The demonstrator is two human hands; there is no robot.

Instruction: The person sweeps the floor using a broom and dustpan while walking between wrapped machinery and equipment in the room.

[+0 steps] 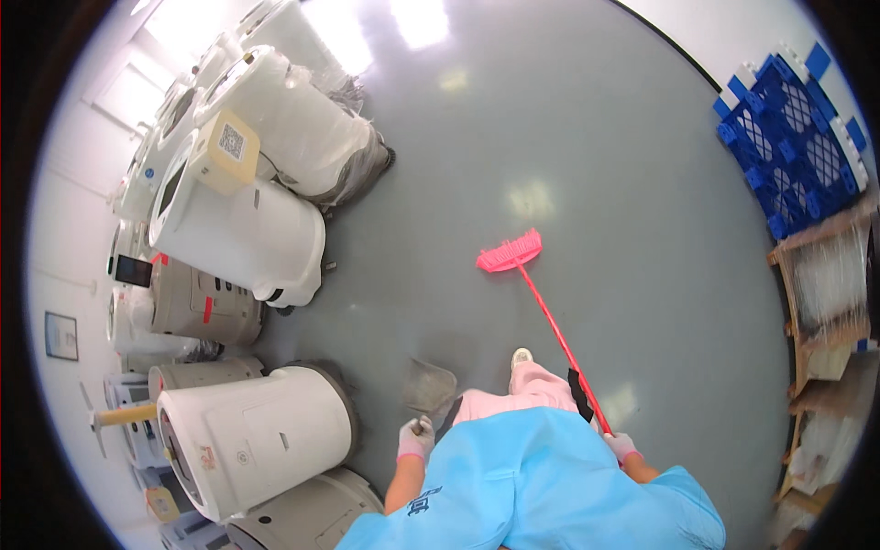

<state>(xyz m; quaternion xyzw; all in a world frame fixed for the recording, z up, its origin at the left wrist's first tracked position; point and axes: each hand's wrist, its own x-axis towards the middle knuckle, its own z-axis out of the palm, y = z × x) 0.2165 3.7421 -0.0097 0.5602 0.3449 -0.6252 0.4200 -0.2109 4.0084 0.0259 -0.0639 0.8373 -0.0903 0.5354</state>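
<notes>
My right hand [621, 446], in a white glove with a pink cuff, is closed round the upper part of a red broom handle. The pink broom [511, 252] slants away from me, its bristle head down at the grey floor, ahead and slightly left of the handle's upper end. In my left hand [416, 440], gloved the same way, is the short handle of a grey dustpan [429, 385]. The dustpan hangs low beside my left leg; whether it touches the floor I cannot tell.
Several large white barrel-shaped machines [261, 431] stand along the left, some wrapped in clear plastic [302, 128]. Far right, a blue plastic pallet [793, 151] leans near the wall. Wooden pallets with wrapped goods [830, 284] line the right edge. Grey floor [623, 165] stretches between.
</notes>
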